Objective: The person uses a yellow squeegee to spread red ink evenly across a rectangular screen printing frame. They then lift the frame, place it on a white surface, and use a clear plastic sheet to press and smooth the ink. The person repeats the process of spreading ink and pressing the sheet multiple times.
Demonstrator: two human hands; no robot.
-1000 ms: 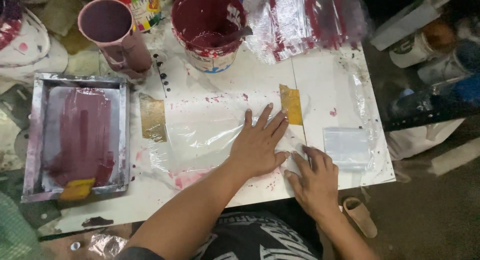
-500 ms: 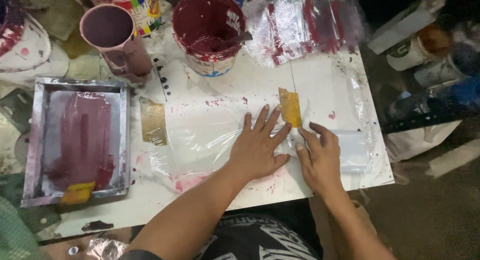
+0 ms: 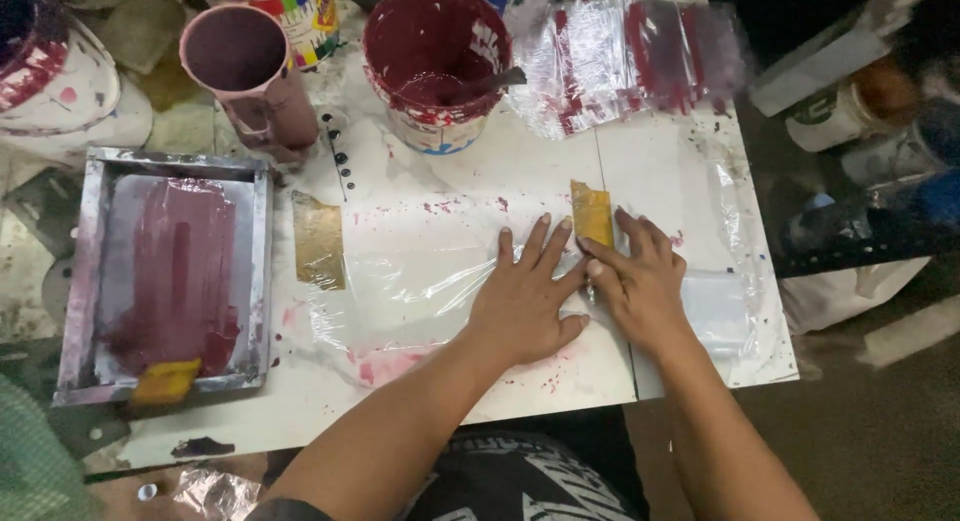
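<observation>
paint-spattered white table (image 3: 450, 161): left hand (image 3: 525, 301) and right hand (image 3: 640, 281), holding nothing, flat beside yellow tape (image 3: 590, 213).

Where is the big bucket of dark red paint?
In the head view, the paint bucket stands at the table's far edge, just right of the pink cup and left of the stained plastic bags.

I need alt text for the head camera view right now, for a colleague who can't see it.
Two bare hands press flat on a clear plastic sheet on a paint-spattered white table: the left hand lies palm down, and the right hand beside it touches a strip of yellow tape. A maroon-inked printing screen lies at the left, with an open bucket of maroon paint above.
</observation>
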